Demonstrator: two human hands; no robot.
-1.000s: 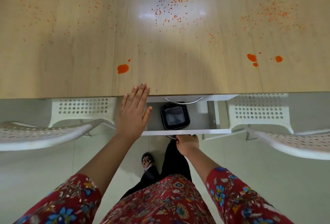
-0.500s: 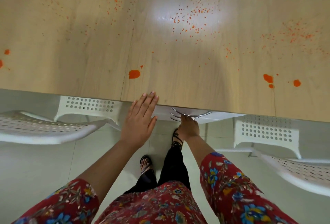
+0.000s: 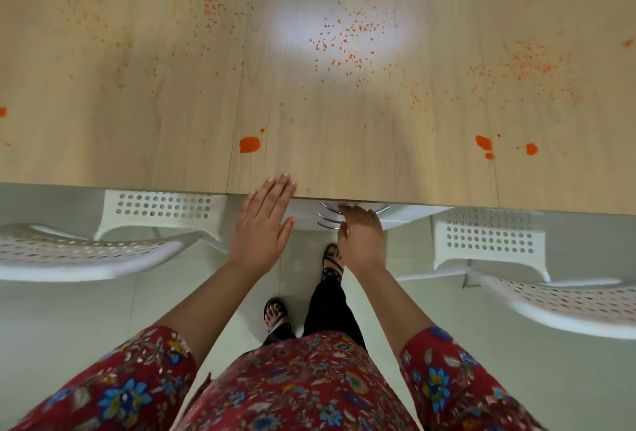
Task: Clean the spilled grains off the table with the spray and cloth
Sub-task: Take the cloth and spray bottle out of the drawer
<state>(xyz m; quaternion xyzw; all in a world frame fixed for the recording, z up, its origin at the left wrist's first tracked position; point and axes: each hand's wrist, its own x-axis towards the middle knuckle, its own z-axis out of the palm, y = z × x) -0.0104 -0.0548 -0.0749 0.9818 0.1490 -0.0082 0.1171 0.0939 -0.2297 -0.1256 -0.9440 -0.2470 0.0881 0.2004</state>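
Observation:
Orange grains (image 3: 347,38) lie scattered over the light wooden table (image 3: 137,141), with larger orange blobs (image 3: 249,144) near the front edge. My left hand (image 3: 263,224) is flat, its fingertips resting on the table's front edge. My right hand (image 3: 359,234) is at the metal handles (image 3: 327,215) of the white drawer unit (image 3: 406,219) under the table; its fingers point down and forward and their tips are hidden. No spray bottle or cloth is in view.
White perforated chairs stand at the left (image 3: 86,251) and right (image 3: 550,296), pushed partly under the table. My feet in sandals (image 3: 275,313) stand on the pale tiled floor between them.
The open drawer with the black container was pushed shut by my right hand. My right hand has since risen to the handles. My left hand stayed at the table edge.

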